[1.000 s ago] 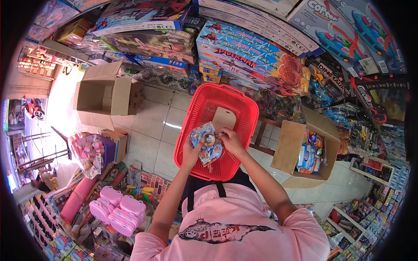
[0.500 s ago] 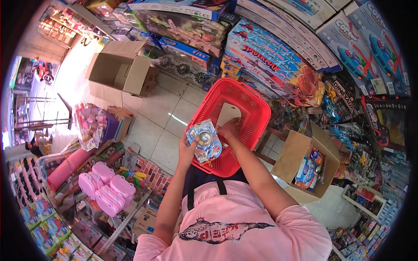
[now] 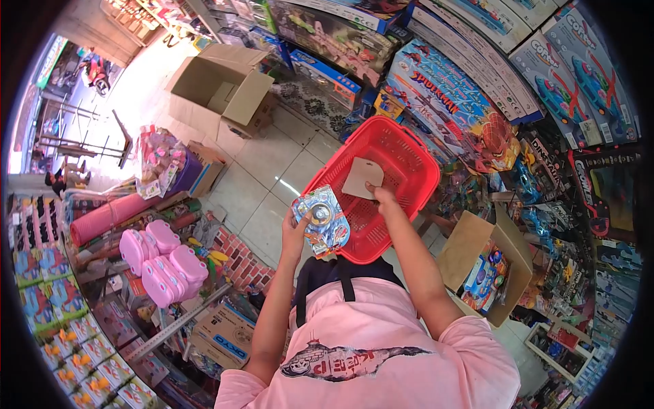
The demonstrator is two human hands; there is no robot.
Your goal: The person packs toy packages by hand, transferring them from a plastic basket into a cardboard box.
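My left hand (image 3: pixel 297 230) is closed on the left edge of a blue printed toy card pack (image 3: pixel 323 219), thumb on its front, near the left wall of the basket. My right hand (image 3: pixel 383 195) pinches the lower right corner of a plain beige card (image 3: pixel 363 178), which lies over the inside of the red basket (image 3: pixel 413 163). The basket has slotted walls and sits in front of my body. Whether other cards lie under the blue pack is hidden.
An open cardboard box (image 3: pixel 219 93) stands on the tiled floor (image 3: pixel 261 198) at upper left. Another open box (image 3: pixel 470 253) with toy packs is at right. Pink cases (image 3: pixel 163 262) lie at left. Stacked toy boxes (image 3: pixel 446 102) line the upper right.
The beige card has moved down and left with my right hand and shows more fully. The view has turned, so the surroundings and basket appear shifted.
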